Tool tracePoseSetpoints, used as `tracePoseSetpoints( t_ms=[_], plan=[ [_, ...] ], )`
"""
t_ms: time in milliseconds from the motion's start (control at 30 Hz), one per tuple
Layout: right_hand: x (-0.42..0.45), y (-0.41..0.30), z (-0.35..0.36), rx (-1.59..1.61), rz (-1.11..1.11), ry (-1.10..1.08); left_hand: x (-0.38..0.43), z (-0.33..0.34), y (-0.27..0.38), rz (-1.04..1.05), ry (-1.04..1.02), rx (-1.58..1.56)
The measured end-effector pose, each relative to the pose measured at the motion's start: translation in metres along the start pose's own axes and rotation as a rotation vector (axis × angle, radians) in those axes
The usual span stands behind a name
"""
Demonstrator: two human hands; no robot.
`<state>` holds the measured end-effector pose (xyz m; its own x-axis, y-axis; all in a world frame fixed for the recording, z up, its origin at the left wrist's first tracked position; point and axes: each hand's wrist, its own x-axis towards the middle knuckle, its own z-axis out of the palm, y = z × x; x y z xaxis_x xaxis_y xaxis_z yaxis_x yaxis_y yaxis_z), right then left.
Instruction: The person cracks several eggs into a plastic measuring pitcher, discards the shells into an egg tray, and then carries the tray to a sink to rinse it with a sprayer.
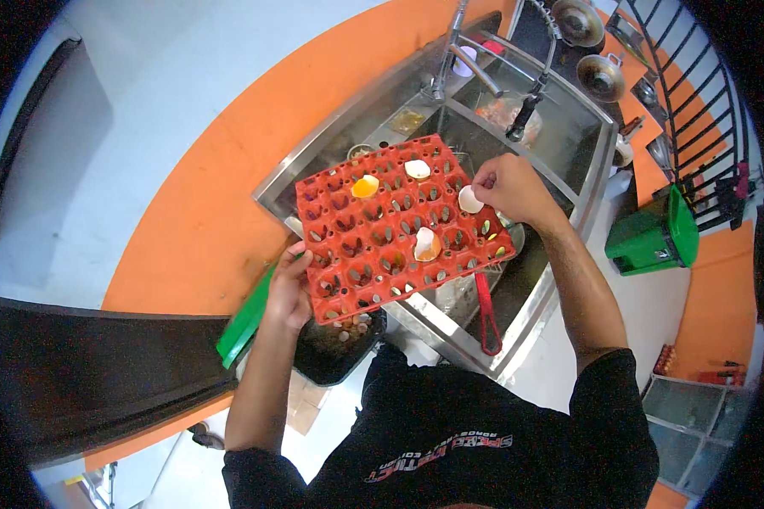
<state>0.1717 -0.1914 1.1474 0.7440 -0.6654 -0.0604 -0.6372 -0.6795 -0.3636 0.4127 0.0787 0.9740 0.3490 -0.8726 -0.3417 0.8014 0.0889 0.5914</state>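
My left hand (pixel 291 286) grips the left edge of a red plastic egg tray (pixel 382 235), which is tilted above a stainless steel sink. Over the tray's right side, the fingertips of my right hand (pixel 509 189) pinch a white eggshell (pixel 470 200). Three more broken shells rest in the cups: a white eggshell (pixel 417 168) near the far edge, an eggshell with an orange-yellow inside (pixel 365 186) towards the left, and a jagged eggshell (pixel 427 244) nearer me. Most other cups hold nothing. The tray hides part of the sink beneath.
Below the tray's near left corner stands a black bin (pixel 337 347) containing eggshells, beside a green lid (pixel 248 318). A red handle (pixel 488 318) sticks out over the sink's near edge (pixel 516 356). Beyond are a spring faucet (pixel 535 95), a bag of food (pixel 509 118) and a green bin (pixel 652 238).
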Motion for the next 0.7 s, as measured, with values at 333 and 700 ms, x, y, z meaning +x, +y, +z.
tracePoseSetpoints(
  t_ms=[333,700],
  plan=[
    [-0.08,-0.113,0.022,0.175,-0.444,0.017,-0.005,0.018,0.006,-0.011,0.051,-0.05],
    [-0.057,-0.1,0.015,-0.099,-0.185,0.197,-0.011,0.027,0.008,0.03,0.007,-0.028]
  ],
)
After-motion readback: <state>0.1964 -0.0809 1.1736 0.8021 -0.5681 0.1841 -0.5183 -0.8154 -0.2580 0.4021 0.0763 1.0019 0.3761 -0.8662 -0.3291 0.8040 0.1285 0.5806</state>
